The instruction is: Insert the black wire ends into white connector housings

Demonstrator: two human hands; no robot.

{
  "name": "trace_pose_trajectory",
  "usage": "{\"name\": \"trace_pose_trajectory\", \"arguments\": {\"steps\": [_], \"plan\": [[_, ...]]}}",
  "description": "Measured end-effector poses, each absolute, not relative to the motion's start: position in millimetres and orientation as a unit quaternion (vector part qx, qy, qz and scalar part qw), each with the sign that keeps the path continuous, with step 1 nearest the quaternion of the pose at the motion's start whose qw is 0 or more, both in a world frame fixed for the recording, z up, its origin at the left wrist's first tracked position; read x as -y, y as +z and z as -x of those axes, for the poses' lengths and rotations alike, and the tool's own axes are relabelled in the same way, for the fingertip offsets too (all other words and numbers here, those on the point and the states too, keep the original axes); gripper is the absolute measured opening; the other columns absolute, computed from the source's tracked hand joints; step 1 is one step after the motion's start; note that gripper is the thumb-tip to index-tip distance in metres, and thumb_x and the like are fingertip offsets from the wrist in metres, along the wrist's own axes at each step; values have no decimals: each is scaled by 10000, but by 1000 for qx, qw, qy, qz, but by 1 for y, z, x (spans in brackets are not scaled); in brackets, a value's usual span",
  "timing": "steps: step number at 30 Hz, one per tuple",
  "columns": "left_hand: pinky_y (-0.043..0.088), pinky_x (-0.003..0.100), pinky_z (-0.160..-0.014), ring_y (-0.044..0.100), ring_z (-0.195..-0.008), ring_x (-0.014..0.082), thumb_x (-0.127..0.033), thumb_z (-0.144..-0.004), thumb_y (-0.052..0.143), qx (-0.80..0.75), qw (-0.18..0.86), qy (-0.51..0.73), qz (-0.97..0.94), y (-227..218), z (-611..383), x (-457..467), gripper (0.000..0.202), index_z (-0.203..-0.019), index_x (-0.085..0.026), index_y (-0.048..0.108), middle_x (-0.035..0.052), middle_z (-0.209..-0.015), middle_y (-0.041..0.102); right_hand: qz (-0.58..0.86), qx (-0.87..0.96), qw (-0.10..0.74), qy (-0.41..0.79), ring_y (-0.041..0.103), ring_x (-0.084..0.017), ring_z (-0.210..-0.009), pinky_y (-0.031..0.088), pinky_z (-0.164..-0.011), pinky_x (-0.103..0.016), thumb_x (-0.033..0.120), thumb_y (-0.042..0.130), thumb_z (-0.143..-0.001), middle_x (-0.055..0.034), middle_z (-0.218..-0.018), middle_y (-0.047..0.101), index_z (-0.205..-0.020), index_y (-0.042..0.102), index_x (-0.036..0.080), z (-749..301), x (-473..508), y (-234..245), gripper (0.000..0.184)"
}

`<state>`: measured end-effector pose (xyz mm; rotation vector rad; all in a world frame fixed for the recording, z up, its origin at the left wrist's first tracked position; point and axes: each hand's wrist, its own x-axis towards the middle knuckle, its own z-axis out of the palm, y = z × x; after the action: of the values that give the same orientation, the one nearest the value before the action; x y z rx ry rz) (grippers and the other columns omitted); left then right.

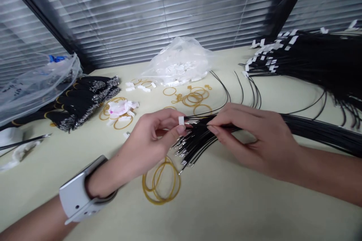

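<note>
Between thumb and fingers, my left hand [158, 135] pinches a small white connector housing [181, 120]. Just to its right, my right hand [249, 135] pinches a thin black wire [206, 125] close to its end. The wire's tip reaches toward the housing; whether it sits inside is too small to tell. Under both hands lies a bundle of black wires [198, 145] with bare metal terminals at the ends, running off to the right behind my right wrist. Yellow rubber bands [161, 196] lie below my left hand.
A clear bag of white housings [181, 64] stands by the blinds. More rubber bands [195, 96] lie before it. At left are banded black wire bundles [82, 98] under a plastic bag [34, 86]; at right, a large pile of black wires with white ends [308, 56].
</note>
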<state>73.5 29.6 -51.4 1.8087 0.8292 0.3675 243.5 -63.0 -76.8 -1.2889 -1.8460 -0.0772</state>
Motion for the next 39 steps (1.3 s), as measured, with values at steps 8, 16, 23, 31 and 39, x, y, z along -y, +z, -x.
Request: {"name": "trace_pose_trajectory", "arguments": {"steps": [8, 16, 23, 31, 39], "plan": [[430, 83, -594, 581, -773, 48, -425, -676, 546, -366, 529, 120, -756, -54, -71, -34, 314, -905, -211, 546, -1, -764, 615, 539, 743, 396, -33, 395, -16, -598, 341, -563, -145, 85, 485, -730, 11, -645, 462, -696, 509, 112, -244, 60, -79, 50], [447, 83, -611, 584, -764, 43, -422, -681, 541, -360, 523, 117, -764, -54, -70, -33, 301, -907, -224, 554, -9, -783, 619, 529, 755, 385, -36, 404, -33, -620, 349, -572, -165, 89, 484, -738, 1, -671, 480, -726, 523, 122, -245, 61, -81, 52], [455, 76, -600, 581, -730, 32, -388, -686, 548, -353, 532, 107, -762, -54, -69, -34, 280, -923, -240, 559, -21, -757, 623, 526, 760, 373, -82, 388, -43, -619, 338, -566, -182, 106, 490, -748, -13, -672, 470, -741, 552, 118, -246, 62, -83, 64], [450, 38, -581, 567, -668, 1, -294, -688, 564, -329, 602, 85, -723, -50, -72, -35, 189, -830, -169, 575, -2, -760, 623, 497, 778, 364, -124, 411, -45, -610, 340, -556, -181, 98, 516, -725, -23, -673, 477, -712, 548, 107, -248, 61, -83, 35], [453, 62, -536, 544, -558, 0, -347, -690, 539, -336, 621, 52, -706, -49, -74, -35, 213, -780, -156, 567, -21, -640, 543, 508, 772, 370, -94, 406, -39, -625, 340, -563, -171, 93, 517, -727, -17, -685, 481, -759, 570, 115, -246, 61, -83, 66]]}}
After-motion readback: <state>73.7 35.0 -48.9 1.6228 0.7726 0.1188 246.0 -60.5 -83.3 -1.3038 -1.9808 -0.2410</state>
